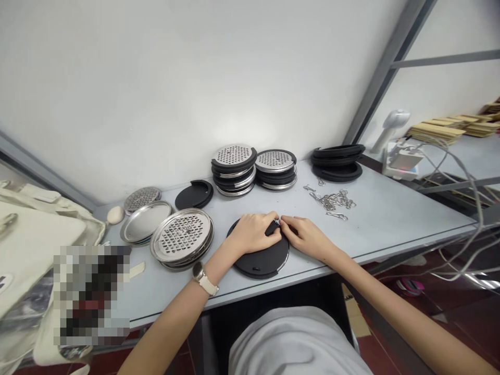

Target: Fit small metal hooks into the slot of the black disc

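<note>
A round black disc (258, 260) with a silvery edge lies near the front of the grey table. My left hand (253, 233) rests over its upper part, thumb and fingers closed around a raised black piece (272, 227) at its upper right. At that same spot my right hand (303, 235) is closed in a pinch by a small metal bit (278, 222), mostly hidden by the fingertips. Behind my right hand is a loose pile of small metal clips (336, 200).
Perforated metal discs (182, 235) are stacked at left beside a plain metal plate (146, 221). Two stacks (234, 156) (275, 160) of black-rimmed discs stand by the wall. Black rings (336, 171) sit at back right. A cream bag (35, 229) is far left; cables hang at right.
</note>
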Demonstrator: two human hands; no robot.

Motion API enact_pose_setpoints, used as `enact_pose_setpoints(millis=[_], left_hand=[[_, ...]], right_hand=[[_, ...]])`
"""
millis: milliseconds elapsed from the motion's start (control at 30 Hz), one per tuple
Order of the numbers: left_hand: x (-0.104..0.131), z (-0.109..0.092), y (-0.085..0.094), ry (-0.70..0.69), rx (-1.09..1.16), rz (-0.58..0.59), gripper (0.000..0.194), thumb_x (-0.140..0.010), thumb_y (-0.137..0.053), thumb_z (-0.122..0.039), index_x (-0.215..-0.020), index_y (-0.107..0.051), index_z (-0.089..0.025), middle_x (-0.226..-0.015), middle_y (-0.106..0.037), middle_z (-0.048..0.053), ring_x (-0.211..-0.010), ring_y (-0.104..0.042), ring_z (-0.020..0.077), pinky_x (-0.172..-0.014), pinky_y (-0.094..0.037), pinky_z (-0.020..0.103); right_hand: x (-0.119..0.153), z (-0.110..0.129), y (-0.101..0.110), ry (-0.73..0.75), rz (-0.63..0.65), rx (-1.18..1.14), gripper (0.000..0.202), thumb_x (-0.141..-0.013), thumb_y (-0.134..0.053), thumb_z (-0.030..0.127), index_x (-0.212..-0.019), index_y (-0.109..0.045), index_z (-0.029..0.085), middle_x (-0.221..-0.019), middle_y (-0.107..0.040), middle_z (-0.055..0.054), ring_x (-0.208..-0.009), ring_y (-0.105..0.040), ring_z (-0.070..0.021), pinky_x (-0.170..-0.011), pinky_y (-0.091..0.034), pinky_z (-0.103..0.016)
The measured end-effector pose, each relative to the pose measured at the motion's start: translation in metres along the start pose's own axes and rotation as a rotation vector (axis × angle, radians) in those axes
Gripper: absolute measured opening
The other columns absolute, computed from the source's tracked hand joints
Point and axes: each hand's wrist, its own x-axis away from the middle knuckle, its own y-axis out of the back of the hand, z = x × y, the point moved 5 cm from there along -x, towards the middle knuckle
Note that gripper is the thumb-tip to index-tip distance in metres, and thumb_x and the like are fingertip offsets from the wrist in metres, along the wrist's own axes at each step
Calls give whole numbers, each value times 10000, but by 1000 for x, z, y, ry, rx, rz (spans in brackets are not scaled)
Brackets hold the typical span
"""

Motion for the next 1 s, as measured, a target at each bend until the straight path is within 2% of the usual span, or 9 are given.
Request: enact_pose_setpoints(millis=[400,667,1000], left_hand=[[0,2,-1,-5,21,4,168,-854,-477,-322,-971,-516,-208,-690,-619,-16,-593,-592,159,-519,-349,248],[-1,1,-1,-1,24,22,199,-854,-477,-316,-1008,-530,-202,-703,-625,-9,-620,-608,165,-537,-377,246],[-1,2,-1,12,-4,51,198,-872,-469,-340,-992,-543,-201,-725,-644,7,-658,-626,178,-575,-413,248]], right_hand=[[0,0,-2,-11,5,37,247,-933,-333,265,-727,-457,209,-629,-546,-10,-588,-501,-151,-575,-327,-237],[1,3,-1,-13,5,62,189,-891,-384,236,-723,-464,207,-618,-533,-3,-580,-492,-148,-561,-316,-238],[0,0,-2,-23,8,40,271,-945,-310,271,-722,-452,212,-634,-550,-13,-605,-520,-157,-588,-339,-244]])
